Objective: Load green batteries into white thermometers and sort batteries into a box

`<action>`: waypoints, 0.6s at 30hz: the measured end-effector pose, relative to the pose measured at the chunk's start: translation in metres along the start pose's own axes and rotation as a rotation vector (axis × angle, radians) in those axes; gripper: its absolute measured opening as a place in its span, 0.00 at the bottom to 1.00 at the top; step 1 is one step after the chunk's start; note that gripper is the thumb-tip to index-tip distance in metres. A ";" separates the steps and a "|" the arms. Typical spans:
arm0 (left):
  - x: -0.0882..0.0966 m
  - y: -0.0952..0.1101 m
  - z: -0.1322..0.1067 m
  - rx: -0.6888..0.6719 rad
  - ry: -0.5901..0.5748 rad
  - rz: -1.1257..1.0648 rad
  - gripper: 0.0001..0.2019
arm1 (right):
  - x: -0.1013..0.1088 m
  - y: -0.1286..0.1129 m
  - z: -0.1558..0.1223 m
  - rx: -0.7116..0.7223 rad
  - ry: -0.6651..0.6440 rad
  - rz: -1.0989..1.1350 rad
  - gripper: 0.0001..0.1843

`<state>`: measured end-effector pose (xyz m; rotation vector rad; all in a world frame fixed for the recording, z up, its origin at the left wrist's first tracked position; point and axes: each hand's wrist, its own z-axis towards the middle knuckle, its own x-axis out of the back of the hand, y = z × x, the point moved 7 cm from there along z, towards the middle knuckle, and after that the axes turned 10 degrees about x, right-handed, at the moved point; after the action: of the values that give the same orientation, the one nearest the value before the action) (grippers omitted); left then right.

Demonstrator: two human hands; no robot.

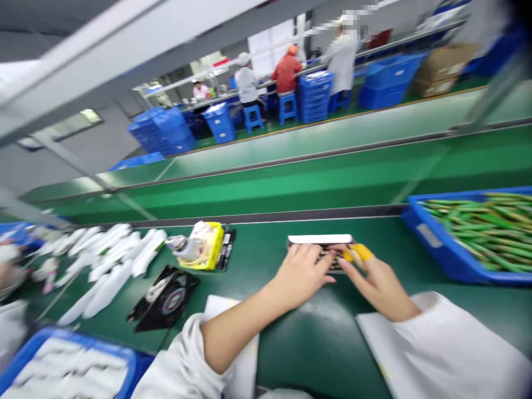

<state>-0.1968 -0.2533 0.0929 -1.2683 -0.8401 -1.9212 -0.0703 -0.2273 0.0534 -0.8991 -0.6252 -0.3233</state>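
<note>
A shallow box with a white rim [319, 239] sits on the green worktop in front of me, with small dark and pale bits inside too blurred to name. My left hand [300, 272] lies over its left and near side, palm down, fingers stretched over the opening and thumb apart. At the right end of the box is my right hand [376, 277], yellow covers on some fingers. Its fingers are bent in toward the thumb at the box; whatever is between them is hidden.
On the right stands a blue tray [430, 235] of green stick-like pieces. Leftward lie a yellow box [214, 246], a small metal-topped bottle [187, 247], a black pouch [166, 299] and white-wrapped pieces [110, 277]. A blue bin [135, 360] is at lower left. Another person's sleeve [12, 327] shows at far left.
</note>
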 end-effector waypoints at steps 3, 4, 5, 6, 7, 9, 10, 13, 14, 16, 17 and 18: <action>0.060 -0.006 -0.025 0.097 0.014 0.019 0.18 | -0.001 0.012 -0.002 -0.028 -0.007 -0.036 0.20; 0.084 -0.016 -0.040 0.198 0.065 0.048 0.17 | -0.002 0.015 -0.004 -0.058 -0.013 -0.039 0.20; 0.107 -0.029 -0.060 0.324 0.122 0.108 0.18 | -0.002 0.018 -0.005 -0.089 -0.022 -0.037 0.19; 0.128 -0.046 -0.084 0.481 0.197 0.195 0.17 | -0.003 0.019 -0.006 -0.116 -0.032 -0.030 0.19; 0.144 -0.066 -0.110 0.632 0.257 0.290 0.18 | -0.003 0.019 -0.007 -0.136 -0.038 -0.025 0.18; 0.158 -0.109 -0.163 0.968 0.288 0.485 0.21 | -0.005 0.018 -0.007 -0.154 -0.048 -0.012 0.18; 0.157 -0.128 -0.186 1.092 0.270 0.550 0.23 | -0.006 0.018 -0.008 -0.157 -0.046 -0.005 0.18; 0.137 -0.166 -0.222 1.212 0.205 0.533 0.23 | -0.009 0.017 -0.009 -0.139 -0.032 0.014 0.19; 0.133 -0.171 -0.225 1.201 0.229 0.519 0.22 | -0.009 0.017 -0.009 -0.128 -0.032 0.015 0.19; 0.134 -0.172 -0.224 1.150 0.336 0.507 0.19 | -0.010 0.017 -0.010 -0.112 -0.035 0.004 0.19; 0.136 -0.171 -0.222 1.124 0.388 0.494 0.18 | -0.009 0.016 -0.010 -0.103 -0.034 -0.001 0.18; 0.138 -0.171 -0.220 1.105 0.423 0.466 0.17 | -0.007 0.016 -0.009 -0.097 -0.003 -0.006 0.17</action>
<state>-0.4869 -0.3602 0.1269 -0.3093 -1.0216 -0.9830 -0.0642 -0.2253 0.0347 -0.9910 -0.6185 -0.3600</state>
